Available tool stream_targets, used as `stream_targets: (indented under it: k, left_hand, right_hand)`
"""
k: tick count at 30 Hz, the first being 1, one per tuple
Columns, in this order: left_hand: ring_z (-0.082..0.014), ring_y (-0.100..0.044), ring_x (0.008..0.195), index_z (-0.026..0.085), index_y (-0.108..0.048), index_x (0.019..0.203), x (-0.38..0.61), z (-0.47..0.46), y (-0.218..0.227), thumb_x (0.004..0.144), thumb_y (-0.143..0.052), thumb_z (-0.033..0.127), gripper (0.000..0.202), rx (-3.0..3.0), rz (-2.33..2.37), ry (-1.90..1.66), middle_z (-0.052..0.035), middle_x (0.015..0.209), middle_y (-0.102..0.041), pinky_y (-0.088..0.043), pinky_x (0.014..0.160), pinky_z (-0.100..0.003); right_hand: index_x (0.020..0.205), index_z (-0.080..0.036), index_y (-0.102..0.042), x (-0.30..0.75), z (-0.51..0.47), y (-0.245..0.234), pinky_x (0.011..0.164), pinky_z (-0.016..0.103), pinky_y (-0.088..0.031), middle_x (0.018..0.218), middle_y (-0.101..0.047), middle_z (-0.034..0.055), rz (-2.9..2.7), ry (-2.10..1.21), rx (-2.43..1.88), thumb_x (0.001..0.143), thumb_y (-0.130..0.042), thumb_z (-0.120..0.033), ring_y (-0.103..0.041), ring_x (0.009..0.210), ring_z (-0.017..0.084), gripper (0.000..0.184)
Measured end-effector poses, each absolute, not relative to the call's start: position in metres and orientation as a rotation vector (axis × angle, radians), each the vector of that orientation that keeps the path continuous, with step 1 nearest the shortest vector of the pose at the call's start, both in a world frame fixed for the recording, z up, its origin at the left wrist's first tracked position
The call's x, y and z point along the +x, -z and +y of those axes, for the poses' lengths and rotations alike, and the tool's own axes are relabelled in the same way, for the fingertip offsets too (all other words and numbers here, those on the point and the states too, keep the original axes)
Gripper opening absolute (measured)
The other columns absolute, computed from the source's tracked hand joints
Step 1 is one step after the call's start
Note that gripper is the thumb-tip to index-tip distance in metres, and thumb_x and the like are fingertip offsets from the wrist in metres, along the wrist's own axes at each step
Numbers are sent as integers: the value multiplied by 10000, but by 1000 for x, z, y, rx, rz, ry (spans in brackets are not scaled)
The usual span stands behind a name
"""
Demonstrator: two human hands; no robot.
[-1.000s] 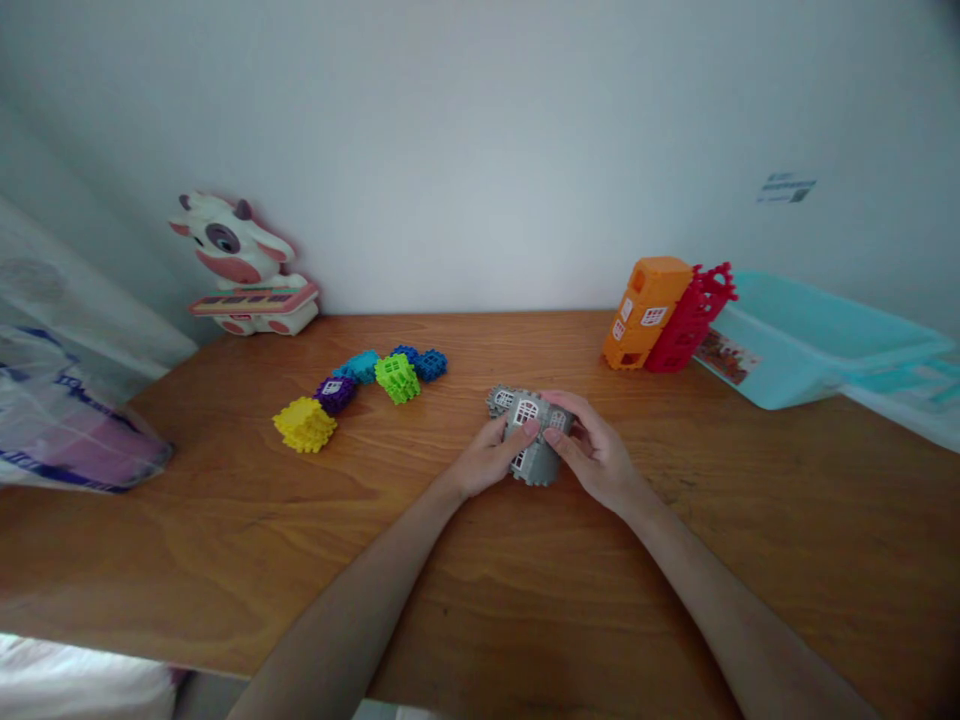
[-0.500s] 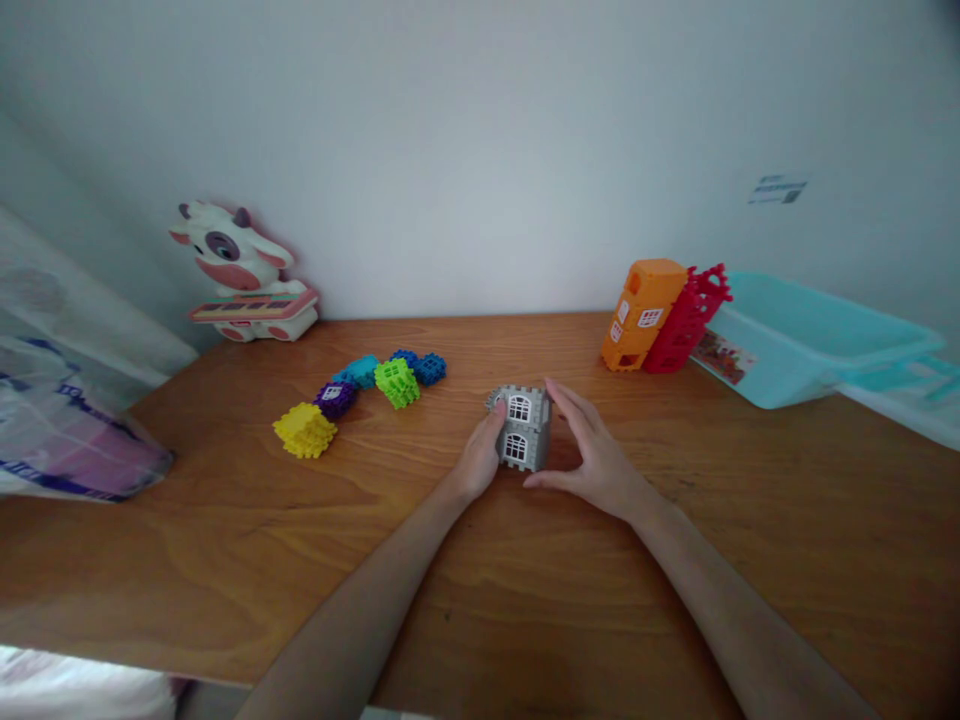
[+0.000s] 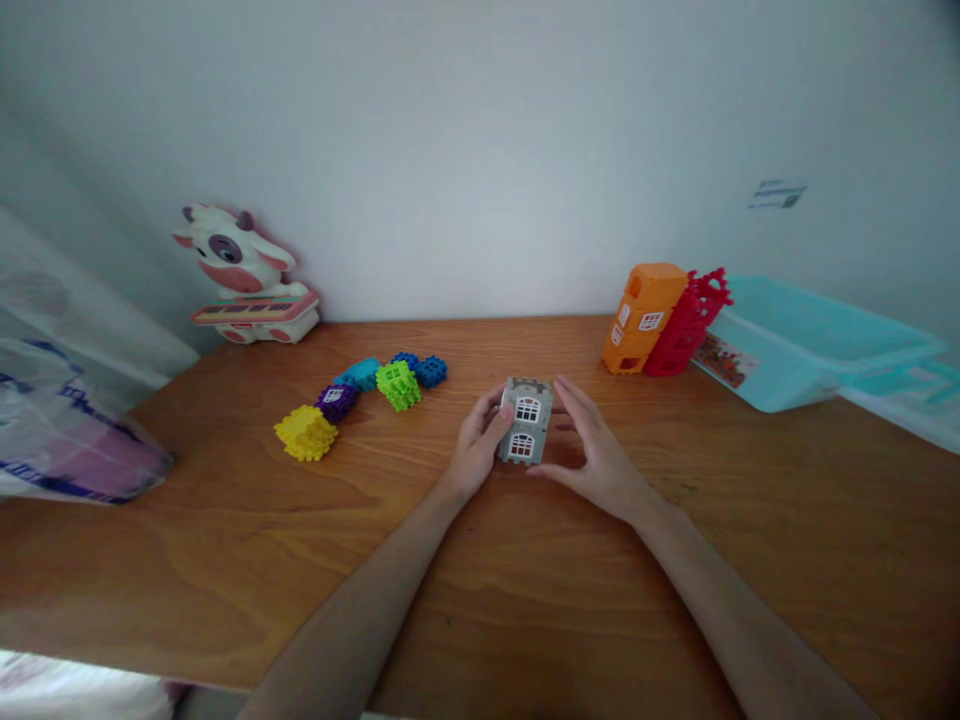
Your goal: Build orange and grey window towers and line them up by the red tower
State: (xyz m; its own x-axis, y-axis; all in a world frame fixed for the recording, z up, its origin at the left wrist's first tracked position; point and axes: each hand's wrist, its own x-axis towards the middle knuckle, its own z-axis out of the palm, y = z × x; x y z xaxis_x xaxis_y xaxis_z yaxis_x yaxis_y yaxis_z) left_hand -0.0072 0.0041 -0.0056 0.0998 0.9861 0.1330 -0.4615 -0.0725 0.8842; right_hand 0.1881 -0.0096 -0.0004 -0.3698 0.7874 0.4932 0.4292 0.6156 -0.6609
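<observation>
A grey toy tower (image 3: pixel 526 423) with two white windows stands upright on the wooden table (image 3: pixel 525 600). My left hand (image 3: pixel 474 450) grips its left side with thumb and fingers. My right hand (image 3: pixel 596 450) cups its right side, fingers against the wall of the block and thumb low at the front. Both hands hold it between them near the middle of the table.
Yellow (image 3: pixel 304 433), purple (image 3: pixel 337 400), teal (image 3: pixel 362 373), green (image 3: pixel 397 383) and blue (image 3: pixel 430 370) blocks lie to the left. Orange (image 3: pixel 643 316) and red (image 3: pixel 686 325) towers lean on a turquoise bin (image 3: pixel 802 345). A cow toy (image 3: pixel 240 275) stands far left; a plastic bag (image 3: pixel 67 440) lies at the edge.
The grey tower went from tilted in both hands to standing upright. It has since shifted slightly away from me, and both hands closed in on its sides.
</observation>
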Motion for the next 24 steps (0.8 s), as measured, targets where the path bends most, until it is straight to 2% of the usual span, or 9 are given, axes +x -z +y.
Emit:
stream_targets:
  k: [3,7,11,17,24]
  left_hand:
    - [-187,-694,929,164,-707,1086,-10,13,-1,813,-728,487,423,755,763,-1585,-73,1086,-744,-522,827,-267]
    - [-167,-699,888,207,-697,1107,-24,27,-9,881,-623,490,370,443,742,-1764,-37,1072,-748,-531,777,-255]
    - [-142,-693,796,241,-697,1087,-33,32,-11,936,-521,472,328,331,735,-1765,-6,962,-754,-520,702,-226]
    - [-144,-688,747,190,-696,1089,-24,31,-12,934,-552,412,307,336,733,-1697,-21,938,-757,-538,690,-239]
    - [-157,-689,709,164,-709,1012,-30,30,-17,918,-571,410,297,267,578,-1532,-35,847,-756,-549,650,-256]
  right_hand:
    - [1589,-382,-87,189,-9,3,1098,548,-461,1634,-242,94,-2003,-517,-1032,767,-793,-494,-396,1426,352,1088]
    - [1563,-337,-224,188,-7,5,1172,532,-369,1571,-365,93,-2050,-416,-1118,907,-644,-446,-383,1438,303,786]
    - [1518,-303,-328,183,-9,7,1174,511,-369,1509,-441,100,-2087,-376,-1138,952,-569,-395,-433,1402,280,622]
    - [1487,-290,-372,178,-8,11,1166,509,-379,1472,-481,98,-2160,-325,-1113,961,-544,-372,-469,1368,276,560]
    - [1423,-230,-455,152,23,12,1133,511,-413,1422,-527,142,-2191,-228,-1087,913,-602,-399,-503,1332,306,556]
